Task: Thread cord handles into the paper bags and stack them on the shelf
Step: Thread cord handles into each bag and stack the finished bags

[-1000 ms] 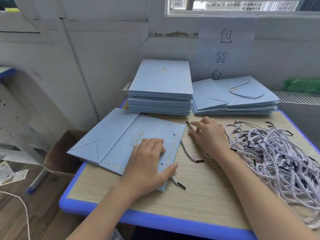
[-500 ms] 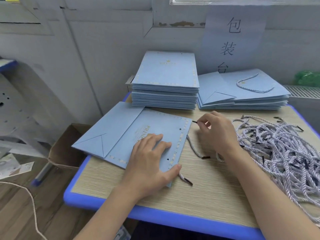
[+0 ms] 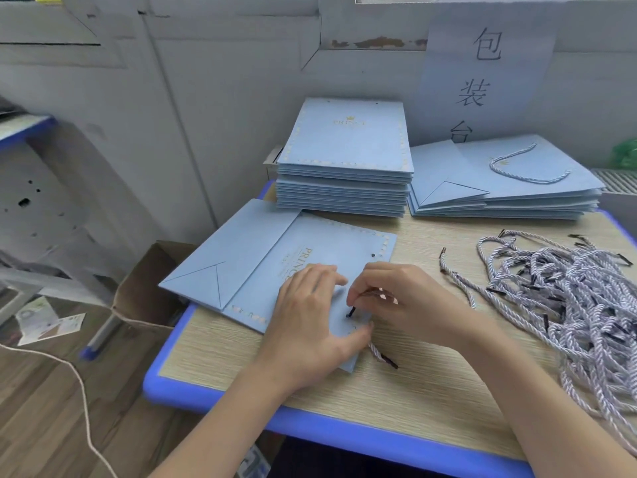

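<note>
Since a second ago your left hand (image 3: 310,326) has barely shifted: it still lies flat on the paper bag (image 3: 275,267) at about 6 o'clock of its printed face, fingers spread and straight, thumb hooked at the bag's near corner with its tip just beside the lower hole. That grip is open, a press rather than a pinch, and it keeps the bag pinned to the worktop (image 3: 413,384).

The real change is on the other side. Your right hand (image 3: 410,305) was out at 3 o'clock of the bag, picking a cord end off the worktop; it has now crossed over the bag's edge and sits right beside your left. Its thumb and forefinger are pressed together on the cord (image 3: 374,294), and the dark tip (image 3: 351,311) points down at the lower hole, touching it or just entering; I cannot tell which. The wrist is bent inward, the other fingers curled under.

So, in my judgement, the threading of this bag's first hole has just begun. The upper hole (image 3: 373,256) at 12 o'clock of your right hand is empty. Another cord end (image 3: 384,358) pokes out from under the bag's near corner at 5 o'clock.

Further right, the heap of loose cords (image 3: 568,298) waits at 3 o'clock; the unthreaded stack (image 3: 348,160) and the finished stack (image 3: 499,181) lie at 12 to 1 o'clock.
</note>
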Motion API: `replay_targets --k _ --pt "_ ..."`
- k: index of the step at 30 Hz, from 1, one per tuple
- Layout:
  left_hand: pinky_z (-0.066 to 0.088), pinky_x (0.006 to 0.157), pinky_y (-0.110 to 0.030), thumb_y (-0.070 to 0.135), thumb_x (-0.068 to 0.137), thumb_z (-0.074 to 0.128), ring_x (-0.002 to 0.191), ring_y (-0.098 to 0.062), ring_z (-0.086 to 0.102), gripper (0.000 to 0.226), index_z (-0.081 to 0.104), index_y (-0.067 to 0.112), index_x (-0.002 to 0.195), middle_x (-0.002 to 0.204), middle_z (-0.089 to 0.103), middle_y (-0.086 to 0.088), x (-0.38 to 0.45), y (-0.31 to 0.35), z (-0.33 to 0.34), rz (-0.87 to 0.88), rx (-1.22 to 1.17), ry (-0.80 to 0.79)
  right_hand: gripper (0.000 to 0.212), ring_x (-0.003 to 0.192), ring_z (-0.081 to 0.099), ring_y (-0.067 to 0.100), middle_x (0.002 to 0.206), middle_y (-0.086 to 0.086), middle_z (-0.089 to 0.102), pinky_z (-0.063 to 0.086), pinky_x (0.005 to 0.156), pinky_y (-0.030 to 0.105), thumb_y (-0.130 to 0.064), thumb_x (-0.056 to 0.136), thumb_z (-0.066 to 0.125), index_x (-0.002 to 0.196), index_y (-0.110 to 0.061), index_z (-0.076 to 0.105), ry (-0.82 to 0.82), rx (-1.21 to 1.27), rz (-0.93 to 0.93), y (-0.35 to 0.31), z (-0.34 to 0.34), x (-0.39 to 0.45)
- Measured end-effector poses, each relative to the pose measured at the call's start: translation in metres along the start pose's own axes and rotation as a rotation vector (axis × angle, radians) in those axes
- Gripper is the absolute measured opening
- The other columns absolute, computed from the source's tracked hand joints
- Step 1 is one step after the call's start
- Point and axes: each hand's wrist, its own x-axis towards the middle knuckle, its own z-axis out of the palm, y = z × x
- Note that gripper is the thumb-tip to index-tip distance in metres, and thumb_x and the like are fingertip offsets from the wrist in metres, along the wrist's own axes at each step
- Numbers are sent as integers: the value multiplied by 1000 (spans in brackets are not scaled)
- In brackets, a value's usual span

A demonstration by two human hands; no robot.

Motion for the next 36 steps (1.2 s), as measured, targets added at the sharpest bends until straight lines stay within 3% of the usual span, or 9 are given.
replay_targets --k 5,10,13,15,19,22,25,29,36 --pt "18 96 -4 59 70 48 112 -2 40 52 55 21 105 114 53 11 1 0 1 -7 -33 19 15 76 44 -3 77 -17 50 36 72 9 -18 83 53 85 -14 67 40 -54 -67 -5 11 4" --pt "39 88 -27 49 64 50 97 -9 47 45 53 19 98 98 53 10 1 2 0 -21 -101 41 15 75 47 -11 75 -22 47 37 70 8 -8 79 57 90 -12 68 52 -11 -79 -11 15 6" --pt "36 90 -19 56 61 50 101 -3 44 54 48 22 103 104 51 13 -1 2 0 -61 -127 35 14 74 49 3 76 -7 57 40 68 16 -9 76 59 83 -14 70 41 -34 -91 -7 14 6" --pt "33 84 -11 59 61 52 98 -2 42 55 45 22 100 101 50 13 -2 3 -1 -79 -133 55 14 75 47 6 78 -7 58 36 69 17 -17 77 57 79 -17 71 62 -87 -111 -4 10 4" --pt "33 70 -7 47 68 67 82 -3 46 35 52 19 84 84 51 12 -2 2 -5 -136 -197 161 20 85 51 5 89 -8 56 35 76 13 -28 82 53 86 -20 70 277 -54 -109 -3 -6 -5" --pt "35 66 -10 50 67 56 74 -7 52 33 55 17 67 72 56 7 2 0 -5 -161 -244 218 12 63 50 4 68 -8 56 34 62 9 -20 81 58 75 -12 66 393 42 -87 -5 -15 -11" --pt "41 68 -16 49 72 50 71 -10 58 38 56 14 57 66 61 3 4 -4 -6 -183 -304 263 15 46 44 4 48 -11 53 31 51 13 -23 80 60 72 -16 70 272 -3 6 -9 -2 -8" --pt "42 70 -31 45 79 45 70 -19 59 47 62 5 60 64 62 -2 5 -9 -5 -137 -286 251 17 45 42 2 45 -30 48 29 53 20 -31 90 57 95 -27 73 144 -153 117 -8 18 0" --pt "39 72 -12 42 75 60 81 -10 56 28 61 14 80 82 63 7 5 -3 -3 -195 -262 207 16 50 45 2 45 -13 48 33 54 21 -20 84 60 70 -27 57 78 -47 188 -11 16 4"
